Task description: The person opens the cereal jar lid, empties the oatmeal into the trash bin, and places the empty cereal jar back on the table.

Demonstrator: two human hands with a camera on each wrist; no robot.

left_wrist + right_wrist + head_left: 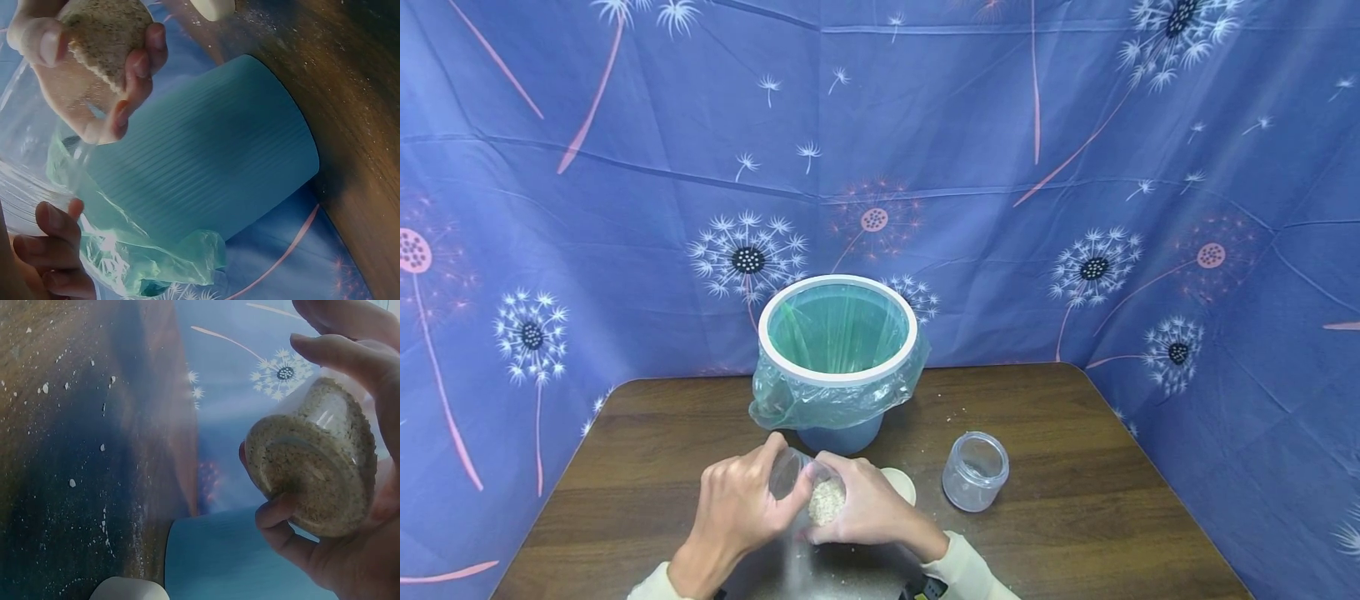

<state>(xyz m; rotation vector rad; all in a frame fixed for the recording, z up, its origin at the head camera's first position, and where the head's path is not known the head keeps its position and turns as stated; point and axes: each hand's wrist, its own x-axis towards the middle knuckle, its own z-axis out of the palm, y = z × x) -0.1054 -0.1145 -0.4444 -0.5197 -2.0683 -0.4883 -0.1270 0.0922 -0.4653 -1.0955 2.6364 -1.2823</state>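
My left hand (737, 504) grips a clear jar (786, 472), its fingers curled at the side in the left wrist view. My right hand (876, 504) holds another clear jar (306, 481) partly filled with pale, oat-like flakes (827, 502). That jar is tilted, and its base faces the right wrist camera. The flakes lie slanted along one wall in the left wrist view. The two jars are close together, mouth near mouth, in front of the bin. The fingers hide part of both jars.
A blue bin (842, 437) with a white rim (838, 379) and a green liner bag (805, 404) stands behind the hands. To the right is a third clear jar (976, 475). A cream round lid (900, 485) lies beside my right hand. Pale crumbs dot the wooden table (1060, 467).
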